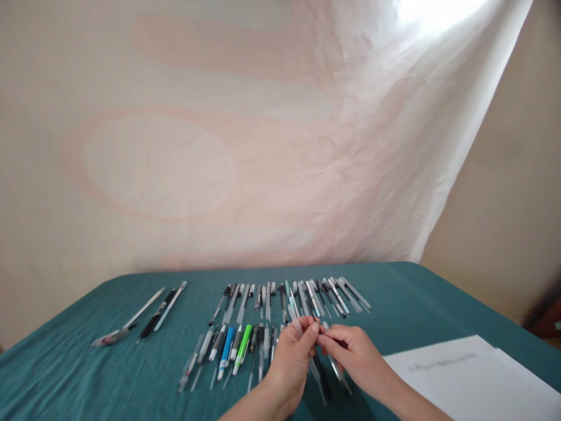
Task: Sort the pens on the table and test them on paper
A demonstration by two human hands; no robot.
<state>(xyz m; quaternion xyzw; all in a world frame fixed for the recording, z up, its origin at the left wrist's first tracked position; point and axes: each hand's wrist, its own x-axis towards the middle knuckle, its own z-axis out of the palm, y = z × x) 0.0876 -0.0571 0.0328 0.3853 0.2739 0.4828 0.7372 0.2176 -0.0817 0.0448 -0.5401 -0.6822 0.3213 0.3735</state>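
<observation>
My left hand (pixel 293 358) and my right hand (pixel 356 354) meet above the front row of pens, fingertips almost touching. A pale, translucent pen (pixel 298 328) shows between the closed fingers of my left hand. My right hand's thumb and forefinger are pinched together beside it; what they grip is mostly hidden by the fingers. Beneath the hands lie several pens, among them a dark pen (pixel 323 380) and a clear one (pixel 342 377). Left of my left hand, the front row includes a bright green pen (pixel 243 349) and a blue pen (pixel 226 352).
A back row of clear and black pens (pixel 245 304) runs across the green tablecloth (pixel 144 386). Three more items lie apart at the left, including a black pen (pixel 156 316). White paper sheets (pixel 477 386) rest at the right. A pale cloth (pixel 280 152) hangs behind the table.
</observation>
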